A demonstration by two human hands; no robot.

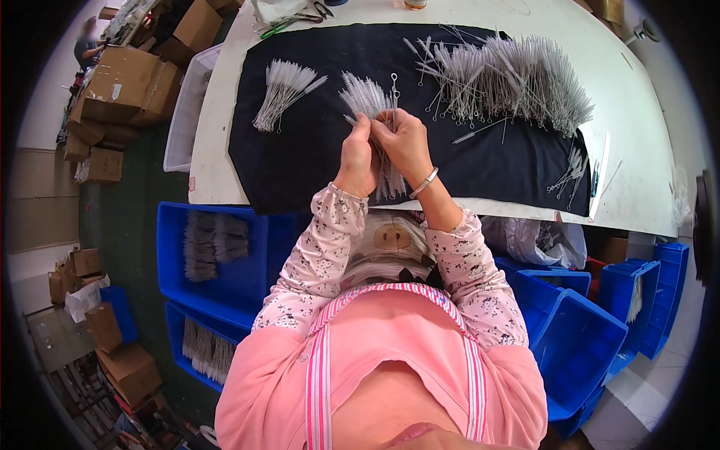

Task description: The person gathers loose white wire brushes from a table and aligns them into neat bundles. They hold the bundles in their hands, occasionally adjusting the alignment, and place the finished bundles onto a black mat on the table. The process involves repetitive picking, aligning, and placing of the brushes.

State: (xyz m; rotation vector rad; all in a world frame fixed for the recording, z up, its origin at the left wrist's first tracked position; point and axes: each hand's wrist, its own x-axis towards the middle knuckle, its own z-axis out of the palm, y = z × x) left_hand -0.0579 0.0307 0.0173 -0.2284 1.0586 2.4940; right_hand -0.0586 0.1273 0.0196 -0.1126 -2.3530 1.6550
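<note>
Between my hands, over a black cloth [315, 52], is a bundle of thin white wire-handled brushes [363, 94], bristle ends fanned out away from me. My left hand [358, 159] is closed around it. Thumb and fingers of my right hand [406, 147] press together at the bundle's right side, where a wire stem with a looped end stands up. More white bristles [390, 182] show below, between my wrists. To the left lies a smaller brush bunch [286, 84]. A large brush pile [517, 82] covers the cloth's right side, with a few loose ones [571, 176] nearer its corner.
The white table [637, 142] holds pliers-like tools [300, 16] at its far left. Blue bins [214, 281] with brushes stand below left; more blue bins [577, 341] are at right. Cardboard boxes [124, 86] and a distant person [88, 49] are at far left.
</note>
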